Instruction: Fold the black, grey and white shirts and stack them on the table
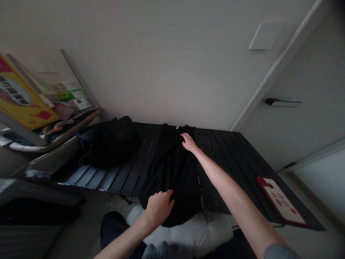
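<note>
A black shirt lies lengthwise over the slatted table, a small white label at its neck end by the wall. Its lower end hangs past the table's front edge, and soft creases run along its middle. My left hand is at this lower end, its fingers curled on the fabric with the fingertips partly hidden. Farther up, near the neck on the right side, my right hand rests on the cloth with its fingers apart.
A dark bundle, seemingly a bag or clothing, sits on the table's left part. A red and white sign lies at the right. Shelving with a yellow box stands left. Behind are a wall and a door handle. A pale cushion is below.
</note>
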A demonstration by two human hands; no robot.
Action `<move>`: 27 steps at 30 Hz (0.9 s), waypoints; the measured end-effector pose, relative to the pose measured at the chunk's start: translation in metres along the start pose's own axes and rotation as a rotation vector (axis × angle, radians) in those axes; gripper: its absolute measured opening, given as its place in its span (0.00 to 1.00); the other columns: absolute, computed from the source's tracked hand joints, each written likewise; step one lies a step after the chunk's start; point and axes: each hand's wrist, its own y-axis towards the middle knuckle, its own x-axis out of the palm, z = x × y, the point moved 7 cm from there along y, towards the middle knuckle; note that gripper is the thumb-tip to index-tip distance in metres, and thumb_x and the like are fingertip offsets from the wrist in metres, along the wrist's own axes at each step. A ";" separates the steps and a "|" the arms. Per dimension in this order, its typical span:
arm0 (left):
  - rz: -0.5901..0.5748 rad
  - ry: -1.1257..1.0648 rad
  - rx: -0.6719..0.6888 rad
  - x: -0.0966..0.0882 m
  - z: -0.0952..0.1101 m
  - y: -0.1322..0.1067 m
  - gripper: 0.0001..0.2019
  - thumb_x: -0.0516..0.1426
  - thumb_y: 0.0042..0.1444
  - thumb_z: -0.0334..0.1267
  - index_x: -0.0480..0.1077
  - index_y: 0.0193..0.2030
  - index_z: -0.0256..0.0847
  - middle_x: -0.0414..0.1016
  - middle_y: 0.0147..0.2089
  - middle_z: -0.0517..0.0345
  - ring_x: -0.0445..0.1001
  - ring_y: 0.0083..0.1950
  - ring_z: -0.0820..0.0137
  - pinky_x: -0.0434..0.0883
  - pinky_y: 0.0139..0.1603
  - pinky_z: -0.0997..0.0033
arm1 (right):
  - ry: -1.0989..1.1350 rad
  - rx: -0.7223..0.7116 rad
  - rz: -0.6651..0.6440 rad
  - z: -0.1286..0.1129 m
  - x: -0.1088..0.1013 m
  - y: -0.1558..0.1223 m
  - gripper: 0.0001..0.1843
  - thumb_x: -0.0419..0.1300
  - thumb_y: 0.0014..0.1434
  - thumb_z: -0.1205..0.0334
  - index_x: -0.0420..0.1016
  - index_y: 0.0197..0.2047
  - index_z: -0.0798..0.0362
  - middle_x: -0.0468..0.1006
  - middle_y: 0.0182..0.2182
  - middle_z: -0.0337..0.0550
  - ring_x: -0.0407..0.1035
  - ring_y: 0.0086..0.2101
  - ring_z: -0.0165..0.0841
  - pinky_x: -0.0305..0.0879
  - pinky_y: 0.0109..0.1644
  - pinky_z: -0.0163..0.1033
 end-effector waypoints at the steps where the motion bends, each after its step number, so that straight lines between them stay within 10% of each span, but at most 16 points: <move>1: 0.022 0.001 -0.010 -0.002 -0.002 0.002 0.19 0.51 0.61 0.40 0.70 0.57 0.45 0.79 0.43 0.45 0.78 0.45 0.54 0.73 0.44 0.57 | -0.058 0.039 -0.011 0.006 -0.002 -0.008 0.32 0.51 0.54 0.73 0.64 0.63 0.58 0.59 0.64 0.54 0.54 0.63 0.42 0.52 0.67 0.50; 10: 0.413 -0.085 0.170 -0.024 -0.021 0.023 0.14 0.53 0.60 0.34 0.72 0.51 0.40 0.72 0.50 0.49 0.70 0.53 0.62 0.69 0.55 0.62 | -0.192 0.059 -0.132 0.021 0.012 -0.083 0.27 0.51 0.64 0.58 0.62 0.64 0.58 0.59 0.65 0.56 0.52 0.65 0.43 0.49 0.67 0.50; 17: 0.521 -0.197 0.373 -0.028 -0.031 0.047 0.17 0.53 0.61 0.32 0.69 0.56 0.43 0.67 0.59 0.52 0.60 0.66 0.61 0.62 0.65 0.55 | -0.219 0.054 -0.078 0.028 0.002 -0.071 0.27 0.51 0.65 0.54 0.65 0.62 0.61 0.58 0.65 0.58 0.50 0.65 0.44 0.49 0.67 0.50; 27: 0.593 -0.203 0.282 -0.088 -0.023 0.175 0.15 0.49 0.64 0.35 0.72 0.53 0.45 0.64 0.63 0.52 0.59 0.66 0.61 0.60 0.65 0.52 | -0.206 0.135 -0.162 0.045 0.008 -0.041 0.30 0.51 0.64 0.53 0.57 0.67 0.54 0.49 0.68 0.55 0.41 0.68 0.44 0.42 0.67 0.57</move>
